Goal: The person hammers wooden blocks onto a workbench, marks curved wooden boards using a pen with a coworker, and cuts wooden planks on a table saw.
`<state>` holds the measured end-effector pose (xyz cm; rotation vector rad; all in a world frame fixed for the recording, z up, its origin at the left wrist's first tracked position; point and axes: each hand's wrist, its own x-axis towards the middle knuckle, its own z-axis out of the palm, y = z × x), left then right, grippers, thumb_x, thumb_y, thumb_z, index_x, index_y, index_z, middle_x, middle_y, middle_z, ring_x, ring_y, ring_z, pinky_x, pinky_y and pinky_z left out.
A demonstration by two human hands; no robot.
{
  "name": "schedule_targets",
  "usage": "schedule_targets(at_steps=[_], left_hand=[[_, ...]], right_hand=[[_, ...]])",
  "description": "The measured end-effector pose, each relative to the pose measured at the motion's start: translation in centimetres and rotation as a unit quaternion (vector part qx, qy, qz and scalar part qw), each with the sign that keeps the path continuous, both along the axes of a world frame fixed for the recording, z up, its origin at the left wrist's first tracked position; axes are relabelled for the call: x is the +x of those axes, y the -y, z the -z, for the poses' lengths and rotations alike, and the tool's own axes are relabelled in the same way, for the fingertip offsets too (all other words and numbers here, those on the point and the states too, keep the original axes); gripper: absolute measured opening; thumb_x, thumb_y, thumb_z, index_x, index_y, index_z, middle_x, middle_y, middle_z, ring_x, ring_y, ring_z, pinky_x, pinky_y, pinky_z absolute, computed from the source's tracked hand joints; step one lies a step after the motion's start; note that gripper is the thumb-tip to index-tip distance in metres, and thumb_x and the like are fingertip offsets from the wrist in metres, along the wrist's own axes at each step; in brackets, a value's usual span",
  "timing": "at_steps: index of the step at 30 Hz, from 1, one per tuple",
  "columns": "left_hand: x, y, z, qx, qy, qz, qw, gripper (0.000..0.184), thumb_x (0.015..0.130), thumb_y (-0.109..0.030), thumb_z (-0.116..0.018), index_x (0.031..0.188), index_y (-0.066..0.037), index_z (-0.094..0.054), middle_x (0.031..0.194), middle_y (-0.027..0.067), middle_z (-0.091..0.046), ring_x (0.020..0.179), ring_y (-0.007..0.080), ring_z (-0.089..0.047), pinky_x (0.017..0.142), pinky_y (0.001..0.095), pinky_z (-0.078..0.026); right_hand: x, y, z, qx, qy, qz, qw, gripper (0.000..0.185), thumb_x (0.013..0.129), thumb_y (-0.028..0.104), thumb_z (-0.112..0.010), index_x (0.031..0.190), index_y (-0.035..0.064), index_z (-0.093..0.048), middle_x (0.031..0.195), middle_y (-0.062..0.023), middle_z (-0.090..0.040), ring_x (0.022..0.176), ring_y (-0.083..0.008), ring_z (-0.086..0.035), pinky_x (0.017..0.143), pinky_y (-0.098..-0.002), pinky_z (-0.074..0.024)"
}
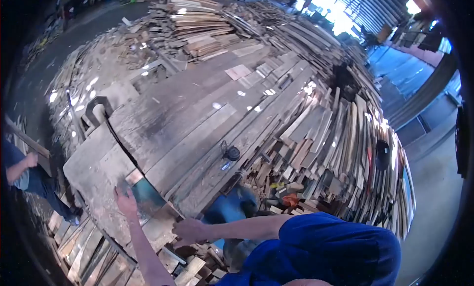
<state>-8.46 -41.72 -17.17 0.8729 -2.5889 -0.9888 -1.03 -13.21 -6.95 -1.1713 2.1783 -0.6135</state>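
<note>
My left hand (126,202) lies at the worn table top (98,160), fingers stretched out and apart. Beside its fingertips is a teal-green patch or panel (148,193), with a small pale wood block (133,176) at its upper end. My right hand (190,231) is curled closed at the table's near edge. Whatever it grips, if anything, is hidden by the fingers. A dark curved slot (121,143) runs across the table towards the teal patch.
Another person's hand (31,160) shows at the far left, near a long board (29,140). A round black object (232,152) rests on the planked surface (197,123). Stacked wood strips (340,138) stand to the right, more boards (202,26) at the back, and offcuts (192,271) below.
</note>
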Motion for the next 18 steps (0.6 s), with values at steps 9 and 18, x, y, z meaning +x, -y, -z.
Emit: schedule_targets(at_steps=[9, 18], left_hand=[[-4.3, 2.5, 0.6, -0.081, 0.178, 0.136, 0.971, 0.076, 0.084, -0.032, -0.077, 0.154, -0.024, -0.048, 0.168, 0.0046, -0.031, 0.153, 0.0397, -0.026, 0.12, 0.0602, -0.031], [-5.2, 3.0, 0.7, -0.064, 0.137, 0.106, 0.983, 0.092, 0.074, -0.04, -0.087, 0.154, -0.014, -0.048, 0.161, 0.0087, -0.039, 0.145, 0.0392, -0.036, 0.113, 0.0642, -0.036]], right_hand=[[-0.6, 0.9, -0.8, 0.083, 0.025, -0.02, 0.996, 0.07, 0.093, 0.066, -0.057, 0.108, -0.0008, -0.065, 0.114, -0.0196, -0.062, 0.106, -0.0386, -0.066, 0.088, -0.0487, -0.0546], [-0.2, 1.1, -1.2, 0.076, 0.002, -0.001, 0.997, 0.07, 0.092, 0.068, -0.057, 0.112, 0.001, -0.065, 0.114, -0.0192, -0.064, 0.103, -0.0391, -0.069, 0.087, -0.0494, -0.0558]])
